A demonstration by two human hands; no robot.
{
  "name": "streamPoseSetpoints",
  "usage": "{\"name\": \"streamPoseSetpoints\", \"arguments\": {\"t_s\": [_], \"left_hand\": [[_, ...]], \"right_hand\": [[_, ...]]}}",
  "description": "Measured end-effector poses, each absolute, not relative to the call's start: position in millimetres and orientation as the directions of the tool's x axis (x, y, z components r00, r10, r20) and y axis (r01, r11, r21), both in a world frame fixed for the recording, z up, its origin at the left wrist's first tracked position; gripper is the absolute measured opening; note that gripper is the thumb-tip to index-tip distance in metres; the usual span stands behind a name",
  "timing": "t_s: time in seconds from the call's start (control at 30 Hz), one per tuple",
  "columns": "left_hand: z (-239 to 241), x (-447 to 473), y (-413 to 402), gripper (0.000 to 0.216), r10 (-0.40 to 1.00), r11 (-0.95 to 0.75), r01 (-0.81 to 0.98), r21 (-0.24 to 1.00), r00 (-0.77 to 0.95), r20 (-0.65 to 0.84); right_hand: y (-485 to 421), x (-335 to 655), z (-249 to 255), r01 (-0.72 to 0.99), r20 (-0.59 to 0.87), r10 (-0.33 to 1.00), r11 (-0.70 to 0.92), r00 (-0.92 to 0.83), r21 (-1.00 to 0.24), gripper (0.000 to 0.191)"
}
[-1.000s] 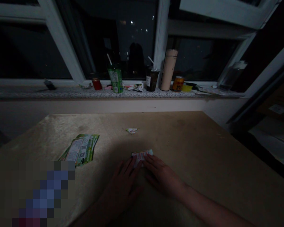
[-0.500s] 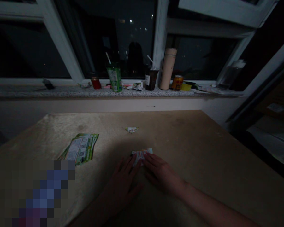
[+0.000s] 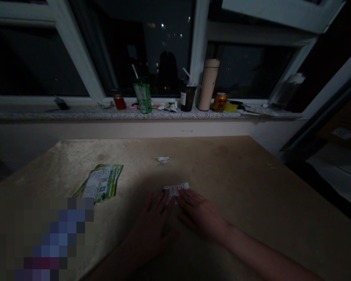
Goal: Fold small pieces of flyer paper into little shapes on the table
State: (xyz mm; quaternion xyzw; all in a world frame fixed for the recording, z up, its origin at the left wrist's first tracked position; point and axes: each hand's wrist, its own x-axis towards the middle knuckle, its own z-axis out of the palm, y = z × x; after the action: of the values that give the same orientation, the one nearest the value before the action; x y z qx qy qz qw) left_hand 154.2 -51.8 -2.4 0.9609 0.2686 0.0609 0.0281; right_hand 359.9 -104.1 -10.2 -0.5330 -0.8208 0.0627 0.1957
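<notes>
A small printed piece of paper [image 3: 175,189] lies flat on the table in front of me, its lower part covered by my fingers. My left hand [image 3: 153,220] rests on its left side with the fingers stretched and spread. From the right, my right hand [image 3: 197,208] lies over its other side, fingers extended and flat. Neither hand grips the paper. Beyond it sits a small folded paper triangle [image 3: 163,160]. To the left is a fanned stack of green printed leaflets [image 3: 108,183].
The tan table [image 3: 236,168] meets a wall below a granite windowsill [image 3: 87,114]. On the sill stand a red jar [image 3: 119,102], a green cup [image 3: 143,95], a dark drink cup [image 3: 187,97], a beige flask [image 3: 208,86] and an orange can [image 3: 220,102]. Pixelation hides the lower left.
The view has shifted very slightly. Both hands stay on the paper in nearly the same place; the left thumb lies a little further right.
</notes>
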Motion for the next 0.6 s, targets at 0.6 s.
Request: {"name": "streamPoseSetpoints", "arguments": {"t_s": [0.6], "left_hand": [[-13.8, 158.6, -76.5, 0.087, 0.592, -0.795, 0.564, 0.224, 0.802, 0.081]], "right_hand": [[-110.6, 368.1, -7.2, 0.829, 0.13, 0.895, 0.445, -0.427, -0.338, 0.063]]}}
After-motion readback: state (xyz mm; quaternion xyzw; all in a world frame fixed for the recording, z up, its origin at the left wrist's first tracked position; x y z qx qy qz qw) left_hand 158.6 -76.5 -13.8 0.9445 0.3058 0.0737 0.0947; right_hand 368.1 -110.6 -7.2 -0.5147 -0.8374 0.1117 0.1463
